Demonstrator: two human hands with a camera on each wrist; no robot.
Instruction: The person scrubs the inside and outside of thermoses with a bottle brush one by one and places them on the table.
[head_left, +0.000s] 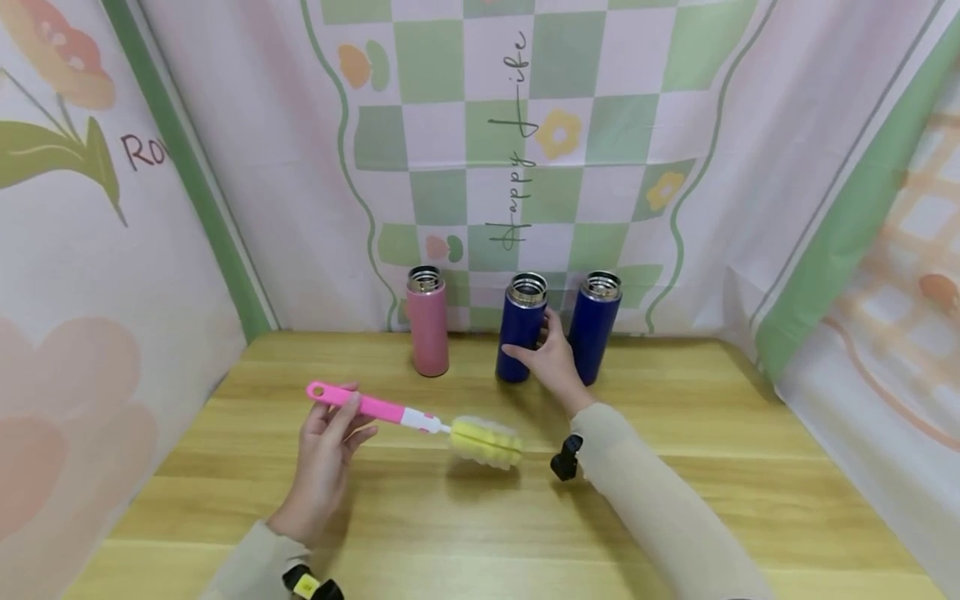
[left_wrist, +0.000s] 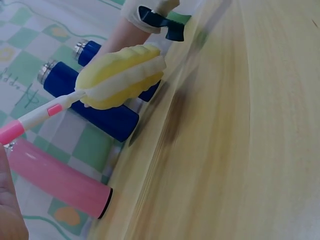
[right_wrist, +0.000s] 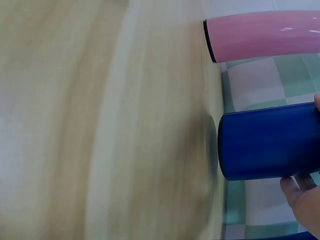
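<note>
My left hand [head_left: 327,446] grips the pink handle of a bottle brush [head_left: 378,407], held above the table. Its yellow sponge head [left_wrist: 120,75] points right, toward the other hand. My right hand [head_left: 553,358] holds a dark blue bottle [head_left: 517,337] from its right side, thumb across the front. That bottle has a bare steel neck and leans slightly; whether its base touches the table I cannot tell. A second blue bottle [head_left: 596,325] stands just right of this hand, partly covered by it. To the left stands a pink bottle [head_left: 429,333], also uncapped.
The wooden table [head_left: 465,533] carries all the bottles near its back edge. Behind them hangs a checked green and white curtain [head_left: 495,192], with printed cloth [head_left: 67,333] at the left side. Each wrist wears a black camera strap.
</note>
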